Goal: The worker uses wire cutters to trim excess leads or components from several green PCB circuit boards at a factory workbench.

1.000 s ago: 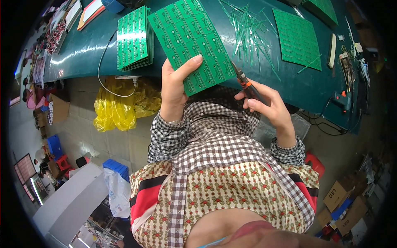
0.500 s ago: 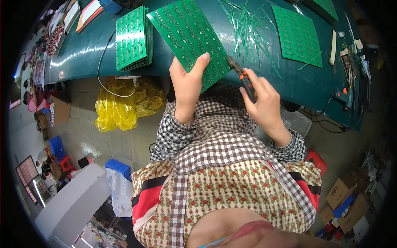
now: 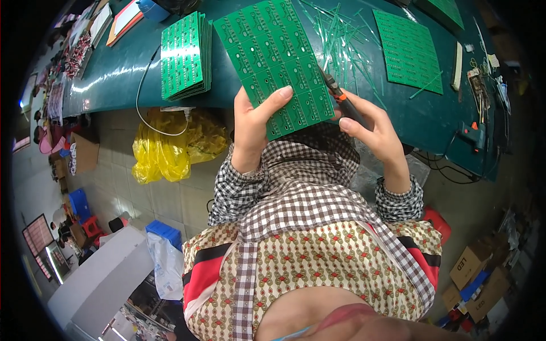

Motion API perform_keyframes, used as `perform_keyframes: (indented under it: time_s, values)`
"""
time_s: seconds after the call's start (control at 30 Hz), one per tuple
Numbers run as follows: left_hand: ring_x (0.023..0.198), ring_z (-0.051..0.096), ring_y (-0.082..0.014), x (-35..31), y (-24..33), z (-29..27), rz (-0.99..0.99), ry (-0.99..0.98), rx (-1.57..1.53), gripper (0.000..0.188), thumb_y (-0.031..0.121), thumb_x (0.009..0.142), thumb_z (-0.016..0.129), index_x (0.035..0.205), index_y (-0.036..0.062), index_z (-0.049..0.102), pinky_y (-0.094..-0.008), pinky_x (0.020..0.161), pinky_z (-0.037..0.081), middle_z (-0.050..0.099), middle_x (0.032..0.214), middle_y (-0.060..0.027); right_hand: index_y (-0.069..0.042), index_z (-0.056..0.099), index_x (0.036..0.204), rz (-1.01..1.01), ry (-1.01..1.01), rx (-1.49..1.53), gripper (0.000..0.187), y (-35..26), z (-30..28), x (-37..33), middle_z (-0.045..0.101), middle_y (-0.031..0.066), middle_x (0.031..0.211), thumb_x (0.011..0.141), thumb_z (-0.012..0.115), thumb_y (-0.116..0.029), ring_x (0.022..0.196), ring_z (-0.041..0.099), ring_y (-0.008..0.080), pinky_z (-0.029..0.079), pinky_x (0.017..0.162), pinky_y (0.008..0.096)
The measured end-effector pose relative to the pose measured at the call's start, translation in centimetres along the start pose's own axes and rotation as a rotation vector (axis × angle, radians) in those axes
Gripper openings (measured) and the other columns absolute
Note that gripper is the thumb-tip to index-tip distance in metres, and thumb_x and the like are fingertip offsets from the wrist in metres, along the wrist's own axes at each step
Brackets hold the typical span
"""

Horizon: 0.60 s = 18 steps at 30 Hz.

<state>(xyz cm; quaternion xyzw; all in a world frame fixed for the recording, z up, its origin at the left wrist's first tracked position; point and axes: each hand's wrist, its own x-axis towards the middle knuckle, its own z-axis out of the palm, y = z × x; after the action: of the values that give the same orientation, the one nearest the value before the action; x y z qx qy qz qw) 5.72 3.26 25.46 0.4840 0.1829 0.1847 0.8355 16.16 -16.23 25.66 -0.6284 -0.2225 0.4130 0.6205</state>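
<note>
Left hand pinching, thumb uppermost; right hand curled in grip.

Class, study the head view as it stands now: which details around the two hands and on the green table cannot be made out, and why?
All in the head view:
- Left hand: its fingers are mostly hidden behind the held green board.
- Pliers in the right hand: tips too small to tell whether they touch the board.
- Green strips: too thin and tangled to count.
- Blue object: cut off by the upper edge.
</note>
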Motion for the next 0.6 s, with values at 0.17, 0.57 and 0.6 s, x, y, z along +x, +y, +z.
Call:
perform_keyframes:
  time_s: [0.17,0.57,0.6]
  values:
    - [0.083,0.061,-0.015,0.1,-0.1,0.3,-0.013,0.028,0.014,0.027,0.005,0.08,0.064,0.105,-0.0028,0.055,-0.027,0.073,0.05,0.063,0.097,-0.0097,0.0,0.049,0.124,-0.08,0.095,-0.128,0.048,0.9,0.5,0.0,0.061,0.0055,0.096,0.081,0.065,-0.013,0.085,0.059,0.0123,0.046,0.077,0.0266]
    - [0.085,0.06,-0.013,0.2,-0.6,1.0,0.056,0.03,0.072,0.026,0.005,0.082,0.062,0.106,-0.0032,0.054,-0.0261,0.074,0.049,0.063,0.097,-0.0095,0.001,0.043,0.129,-0.137,0.126,-0.129,0.054,0.0,-0.7,1.3,0.059,0.0099,0.106,0.082,0.063,-0.015,0.09,0.054,0.0116,0.043,0.077,0.0247]
    - [0.086,0.061,-0.0141,0.0,-0.5,0.9,-0.012,-0.014,-0.013,0.029,0.005,0.082,0.062,0.108,-0.0032,0.053,-0.0266,0.075,0.049,0.062,0.099,-0.0098,0.002,0.042,0.129,-0.115,0.09,-0.033,0.055,-0.7,-1.1,1.5,0.059,0.01,0.107,0.082,0.064,-0.018,0.097,0.055,0.0128,0.043,0.085,0.0259]
